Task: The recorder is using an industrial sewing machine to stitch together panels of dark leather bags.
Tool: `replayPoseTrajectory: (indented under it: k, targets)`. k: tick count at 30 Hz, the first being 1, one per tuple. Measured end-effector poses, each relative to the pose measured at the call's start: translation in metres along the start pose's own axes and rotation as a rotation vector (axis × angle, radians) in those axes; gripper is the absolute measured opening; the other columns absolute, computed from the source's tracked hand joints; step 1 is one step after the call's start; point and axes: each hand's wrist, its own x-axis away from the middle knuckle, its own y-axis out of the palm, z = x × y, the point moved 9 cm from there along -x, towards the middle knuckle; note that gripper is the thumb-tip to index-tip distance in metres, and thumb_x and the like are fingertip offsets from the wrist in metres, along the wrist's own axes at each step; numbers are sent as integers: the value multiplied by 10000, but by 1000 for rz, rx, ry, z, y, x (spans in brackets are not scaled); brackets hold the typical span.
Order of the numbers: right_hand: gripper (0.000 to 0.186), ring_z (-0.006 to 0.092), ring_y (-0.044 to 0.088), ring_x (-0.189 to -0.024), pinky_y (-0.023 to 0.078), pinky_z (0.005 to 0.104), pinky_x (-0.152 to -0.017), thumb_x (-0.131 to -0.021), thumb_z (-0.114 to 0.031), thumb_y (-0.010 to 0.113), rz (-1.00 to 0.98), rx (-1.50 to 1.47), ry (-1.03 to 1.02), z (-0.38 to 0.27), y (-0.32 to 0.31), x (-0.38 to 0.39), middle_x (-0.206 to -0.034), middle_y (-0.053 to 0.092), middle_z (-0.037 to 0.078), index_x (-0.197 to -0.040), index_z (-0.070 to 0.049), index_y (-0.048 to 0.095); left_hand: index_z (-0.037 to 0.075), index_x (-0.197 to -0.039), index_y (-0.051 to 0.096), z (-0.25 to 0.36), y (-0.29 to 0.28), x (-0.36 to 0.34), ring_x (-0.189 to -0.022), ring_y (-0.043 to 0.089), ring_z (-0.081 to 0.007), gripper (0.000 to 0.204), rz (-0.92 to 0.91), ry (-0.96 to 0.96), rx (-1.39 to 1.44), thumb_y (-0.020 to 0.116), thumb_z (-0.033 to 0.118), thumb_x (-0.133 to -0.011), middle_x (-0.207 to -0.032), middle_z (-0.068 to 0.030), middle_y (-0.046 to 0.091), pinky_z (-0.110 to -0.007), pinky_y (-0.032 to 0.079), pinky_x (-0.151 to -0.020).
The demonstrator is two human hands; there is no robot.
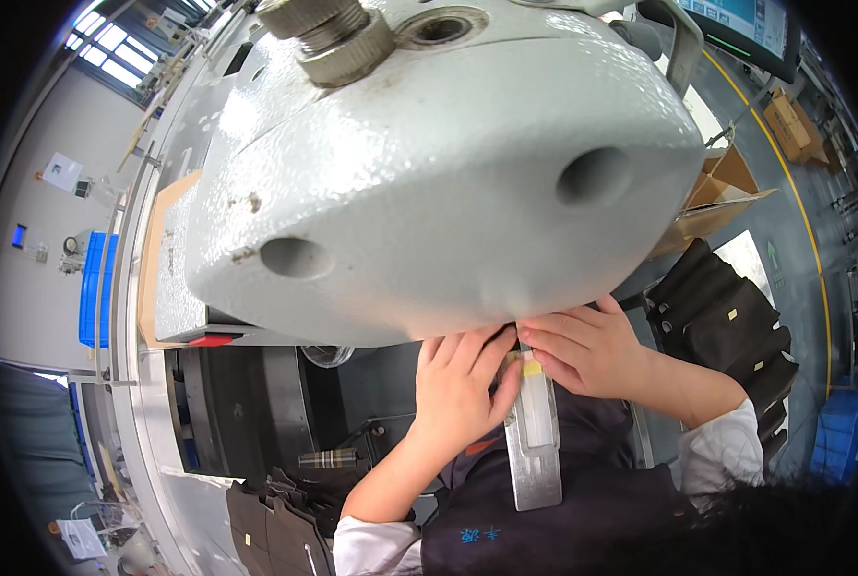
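A large grey machine head, looking like an industrial sewing machine, fills the upper middle and hides what lies under it. Just below its lower edge my left hand has bent fingers, some tips out of sight, and its thumb at a metal plate. My right hand comes in from the other side, fingers pressed together, tips almost meeting the left ones. Between the hands the narrow metal plate points down toward me, with a whitish strip and a yellow piece at its upper end. What the fingers pinch is hidden.
Dark fabric pieces are stacked at the right, with more dark pieces at the lower left. An open cardboard box stands behind the right stack. A screen is at the upper right, a blue bin far left.
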Motion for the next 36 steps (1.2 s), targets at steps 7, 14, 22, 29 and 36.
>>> replayPoseTrajectory:
  k: [7, 14, 22, 29, 36]
  targets:
    - [209, 152, 598, -1071, 384, 458, -990, -768, -157, 659, 44, 2, 17, 15, -1, -12, -1069, 638, 13, -971, -106, 660, 85, -1025, 609, -7, 3, -6, -944, 568, -259, 319, 5, -22, -11, 689, 152, -724, -1054, -61, 591, -378, 399, -847]
    - [130, 166, 618, -1016, 374, 452, -999, -769, -149, 658, 40, 10, 50, 31, 3, -25, -1005, 633, 20, -884, -93, 634, 101, -985, 638, -14, 1, -13, -839, 578, -251, 283, 98, -3, -61, 716, 199, -732, -897, -40, 588, -383, 423, -742]
    - [151, 177, 627, -959, 358, 450, -1011, -784, -142, 642, 63, 66, 26, 35, 4, -32, -966, 633, 26, -919, -83, 605, 115, -901, 655, -20, -4, -14, -819, 593, -269, 204, 144, -23, -26, 728, 165, -718, -852, -42, 601, -399, 446, -730]
    - [207, 186, 610, -1016, 351, 439, -1014, -805, -152, 636, 66, -19, 93, 42, 5, -27, -1049, 640, 29, -1001, -86, 614, 105, -869, 659, -21, -4, -17, -877, 587, -289, 148, 141, -45, -49, 704, 159, -739, -910, -70, 614, -427, 441, -752]
    - [305, 227, 570, -1098, 343, 424, -1009, -749, -58, 626, 135, -101, 293, 79, 8, 45, -1140, 629, 71, -1052, -94, 629, 72, -856, 647, -34, 6, -2, -861, 573, -298, 105, 94, -116, -42, 668, 89, -754, -910, -78, 615, -416, 422, -763]
